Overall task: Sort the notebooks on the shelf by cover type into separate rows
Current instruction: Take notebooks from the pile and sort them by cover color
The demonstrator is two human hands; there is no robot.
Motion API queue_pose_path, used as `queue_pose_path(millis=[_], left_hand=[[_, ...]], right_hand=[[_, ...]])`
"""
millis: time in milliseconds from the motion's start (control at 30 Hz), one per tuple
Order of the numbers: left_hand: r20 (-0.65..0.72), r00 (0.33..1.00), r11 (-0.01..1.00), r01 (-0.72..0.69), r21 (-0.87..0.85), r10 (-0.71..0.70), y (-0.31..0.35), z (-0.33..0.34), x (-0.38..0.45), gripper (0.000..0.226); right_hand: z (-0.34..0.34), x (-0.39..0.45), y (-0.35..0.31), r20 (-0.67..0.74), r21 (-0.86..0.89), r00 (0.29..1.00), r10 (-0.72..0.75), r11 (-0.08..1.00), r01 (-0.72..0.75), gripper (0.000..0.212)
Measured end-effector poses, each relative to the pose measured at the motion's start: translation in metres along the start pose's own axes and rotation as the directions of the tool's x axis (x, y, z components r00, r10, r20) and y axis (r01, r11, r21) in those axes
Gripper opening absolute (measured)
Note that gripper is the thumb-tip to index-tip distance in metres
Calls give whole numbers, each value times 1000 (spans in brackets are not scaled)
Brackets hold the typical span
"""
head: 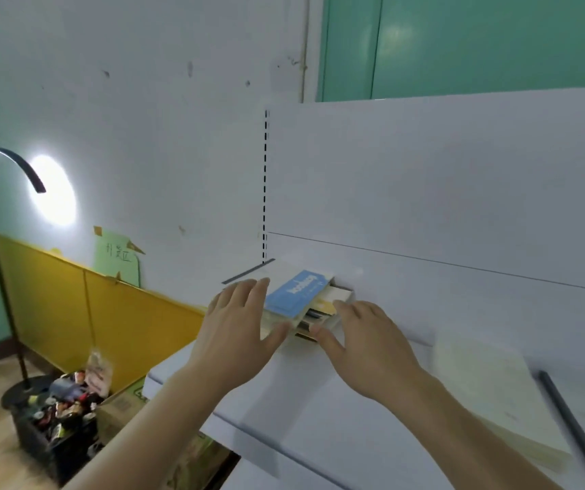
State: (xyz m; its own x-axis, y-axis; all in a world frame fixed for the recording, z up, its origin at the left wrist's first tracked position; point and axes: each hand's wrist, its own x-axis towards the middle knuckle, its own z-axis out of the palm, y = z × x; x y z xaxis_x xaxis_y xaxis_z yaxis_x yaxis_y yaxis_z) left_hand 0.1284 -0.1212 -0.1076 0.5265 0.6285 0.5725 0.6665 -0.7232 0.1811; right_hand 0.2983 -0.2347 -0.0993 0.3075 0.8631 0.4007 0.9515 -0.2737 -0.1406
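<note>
Notebooks [305, 305] lie in a small untidy stack on the white shelf [354, 401], pushed toward the back panel [425, 189], at about 12 o'clock from the two hands. A blue-covered notebook [296, 293] sits on top, flat, its long axis running from 7 o'clock near the hands up to 1 o'clock at the back panel, with the printed title reading along that line. Beneath it, edges of cream, yellow and dark covers stick out at uneven angles toward 3 o'clock, so the stack looks mixed and not yet sorted.

The left hand [239, 320] rests against the stack's 9 o'clock side, fingers [259, 288] nearly straight and spread, thumb reaching under the near corner. The right hand [365, 334] comes in from 4 o'clock, fingers loosely extended and touching the protruding lower covers. Neither hand has closed around anything; they seem to bracket the stack from both sides, likely to square it or lift it as a whole before splitting it by cover type.

A pale thick book [496, 394] lies flat further along the shelf at 4 o'clock, well apart, with a dark rod [573, 429] beside it. Below at 8 o'clock sits a black crate [61, 419] of small items.
</note>
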Motion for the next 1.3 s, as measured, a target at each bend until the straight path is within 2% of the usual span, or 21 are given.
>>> queue_pose_path(millis=[133,267,367,500,600,667,733,833,900,933,1000,1033,1133,1167,1200,1233,1267,1300], left_hand=[[86,996,997,-15,80,8,-30,12,37,87],[217,976,988,-34,148,1,-53,25,70,100],[308,944,978,-165,129,119,-65,37,82,99],[231,922,942,-332,52,312,-73,49,88,81],[214,904,929,-366,-57,370,-79,52,93,88],[216,885,910,-391,-139,413,-85,50,97,82],[182,879,888,-396,-234,440,-92,44,102,70],[103,921,880,-319,-353,375,-100,38,110,58],[112,958,848,-176,-500,265,-100,33,115,58],[142,970,795,-73,-602,196,-100,30,118,60],[226,970,614,126,-779,88,-99,24,127,57],[281,958,508,214,-835,58,-99,21,131,48],[440,895,126,430,-894,66,-102,16,137,16],[445,893,60,442,-895,67,-104,16,138,15],[423,905,53,420,-906,49,-107,19,139,18],[387,922,96,384,-918,18,-110,21,140,22],[346,938,155,345,-926,-19,-115,24,142,25],[315,947,196,321,-927,-58,-120,26,143,27]], right_hand=[[21,46,-6,14,13,999,50,999,-50,53],[31,83,-10,12,60,982,187,980,-187,53],[39,101,-12,72,101,952,298,947,-304,58],[49,121,-9,134,180,887,441,870,-459,57],[45,122,-11,225,289,834,504,783,-551,49],[37,119,-13,202,342,816,542,741,-577,39],[26,116,-17,109,437,794,598,689,-579,27],[7,109,-33,-74,604,751,656,628,-490,22],[-2,103,-51,-143,707,725,674,582,-402,22],[-4,101,-60,-145,762,717,681,539,-358,22],[-5,100,-78,-100,833,734,671,460,-307,22],[-4,101,-86,-75,844,755,652,445,-301,20],[4,104,-101,-82,854,777,624,446,-267,14],[8,106,-101,-122,833,760,638,483,-271,20],[11,107,-97,-178,754,741,647,574,-319,29],[15,109,-89,-231,605,732,641,684,-409,39],[18,109,-81,-246,426,730,637,748,-509,46],[23,110,-73,-201,280,723,661,746,-604,52]])
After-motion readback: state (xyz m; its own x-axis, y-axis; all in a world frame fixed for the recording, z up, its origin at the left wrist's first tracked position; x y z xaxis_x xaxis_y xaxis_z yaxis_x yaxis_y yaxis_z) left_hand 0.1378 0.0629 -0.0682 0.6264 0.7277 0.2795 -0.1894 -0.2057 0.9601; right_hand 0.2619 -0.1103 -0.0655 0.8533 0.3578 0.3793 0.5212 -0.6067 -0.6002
